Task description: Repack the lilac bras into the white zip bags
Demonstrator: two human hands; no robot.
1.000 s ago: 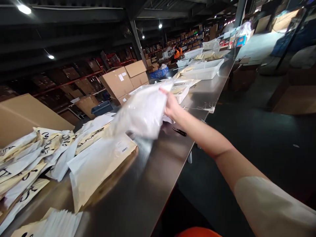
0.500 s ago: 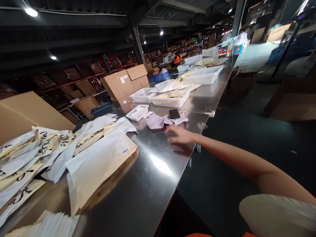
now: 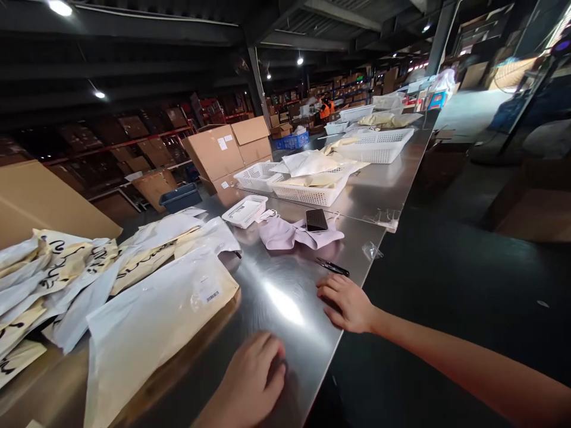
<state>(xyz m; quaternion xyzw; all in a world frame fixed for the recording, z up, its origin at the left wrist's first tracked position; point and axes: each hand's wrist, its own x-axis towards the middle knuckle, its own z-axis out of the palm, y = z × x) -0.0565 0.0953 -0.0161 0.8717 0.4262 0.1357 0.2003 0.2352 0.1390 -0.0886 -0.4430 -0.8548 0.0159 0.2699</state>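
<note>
My right hand (image 3: 345,303) rests near the edge of the steel table (image 3: 285,339), its fingers slightly apart and nothing visible in them. Just beyond its fingertips lies a slim black tool (image 3: 332,266), perhaps snips or a pen; its kind is unclear. My left hand (image 3: 252,377), a little blurred, is low over the table with fingers bent and thumb apart, and I see nothing in it. To its left lies a large white and cream mailing envelope (image 3: 165,327) with a barcode label. Farther back, a black phone (image 3: 316,220) sits on pale lilac cloth (image 3: 279,233).
More envelopes (image 3: 66,267) with black handwriting are heaped at the left. A small white basket (image 3: 245,212) and larger perforated baskets (image 3: 307,195) stand farther along the table. Cardboard boxes (image 3: 214,154) rise behind them. Clear plastic scraps (image 3: 372,251) lie near the right edge.
My right hand has drawn back toward me and come down beside the table edge. The black tool now shows on the table. My left hand has entered from below.
</note>
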